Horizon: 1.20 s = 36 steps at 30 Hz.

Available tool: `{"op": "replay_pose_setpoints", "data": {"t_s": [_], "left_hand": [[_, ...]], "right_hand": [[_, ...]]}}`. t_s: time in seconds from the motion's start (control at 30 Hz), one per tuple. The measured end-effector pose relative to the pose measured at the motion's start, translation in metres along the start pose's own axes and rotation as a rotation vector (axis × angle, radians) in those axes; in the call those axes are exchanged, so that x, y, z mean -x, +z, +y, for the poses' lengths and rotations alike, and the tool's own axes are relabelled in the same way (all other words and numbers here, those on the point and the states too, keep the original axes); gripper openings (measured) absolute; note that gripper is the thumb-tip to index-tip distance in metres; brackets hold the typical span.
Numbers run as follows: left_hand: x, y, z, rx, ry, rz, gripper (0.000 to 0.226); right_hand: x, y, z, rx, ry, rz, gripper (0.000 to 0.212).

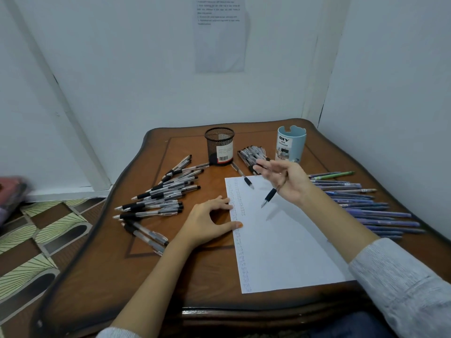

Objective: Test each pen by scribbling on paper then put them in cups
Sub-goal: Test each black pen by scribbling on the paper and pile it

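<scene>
Left hand [207, 223], fingers spread, presses paper [288, 245]; right hand [290, 184] pinches pen [269, 197] above it. One scribble column [240, 240] done; mesh cup [219, 146] seemingly empty, most pens [156, 195] loose on counter [195, 276]

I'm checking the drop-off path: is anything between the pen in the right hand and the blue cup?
Nothing visible does. The right hand holds the pen above the paper, and the blue cup stands just beyond it, top open. The pen bundle beside the cup lies flat.
</scene>
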State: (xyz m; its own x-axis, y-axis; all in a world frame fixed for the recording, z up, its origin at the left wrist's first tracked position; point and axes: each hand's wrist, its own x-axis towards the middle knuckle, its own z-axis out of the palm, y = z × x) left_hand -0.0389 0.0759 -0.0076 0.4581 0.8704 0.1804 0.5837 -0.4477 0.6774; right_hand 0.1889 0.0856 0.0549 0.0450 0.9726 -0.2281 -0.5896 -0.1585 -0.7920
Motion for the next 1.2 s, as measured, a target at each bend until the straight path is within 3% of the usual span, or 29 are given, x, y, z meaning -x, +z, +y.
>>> {"op": "replay_pose_setpoints", "data": {"t_s": [0.13, 0.33, 0.4, 0.53, 0.7, 0.83, 1.2], "left_hand": [[0.000, -0.001, 0.001, -0.006, 0.003, -0.005, 0.056], [0.000, 0.000, 0.000, 0.003, 0.004, 0.003, 0.056], [0.000, 0.000, 0.001, 0.001, 0.006, -0.001, 0.055], [0.000, -0.001, 0.001, 0.005, 0.004, -0.004, 0.056], [-0.001, -0.001, 0.001, -0.002, 0.000, -0.002, 0.058], [-0.001, -0.001, 0.001, 0.007, -0.016, -0.022, 0.059], [-0.001, 0.001, 0.001, 0.029, -0.018, -0.020, 0.058]], "right_hand": [[0.008, -0.008, 0.014, 0.172, 0.199, -0.008, 0.071], [0.008, -0.002, 0.044, 0.246, 0.047, 0.136, 0.023], [0.007, 0.000, 0.050, 0.334, -0.027, 0.204, 0.023], [0.009, 0.006, 0.059, 0.407, -0.125, 0.164, 0.027], [0.013, 0.010, 0.073, 0.813, -0.270, 0.236, 0.037], [0.014, 0.011, 0.079, 0.997, -0.413, 0.294, 0.036], [0.009, 0.006, 0.081, 1.024, -0.414, 0.205, 0.029]]}}
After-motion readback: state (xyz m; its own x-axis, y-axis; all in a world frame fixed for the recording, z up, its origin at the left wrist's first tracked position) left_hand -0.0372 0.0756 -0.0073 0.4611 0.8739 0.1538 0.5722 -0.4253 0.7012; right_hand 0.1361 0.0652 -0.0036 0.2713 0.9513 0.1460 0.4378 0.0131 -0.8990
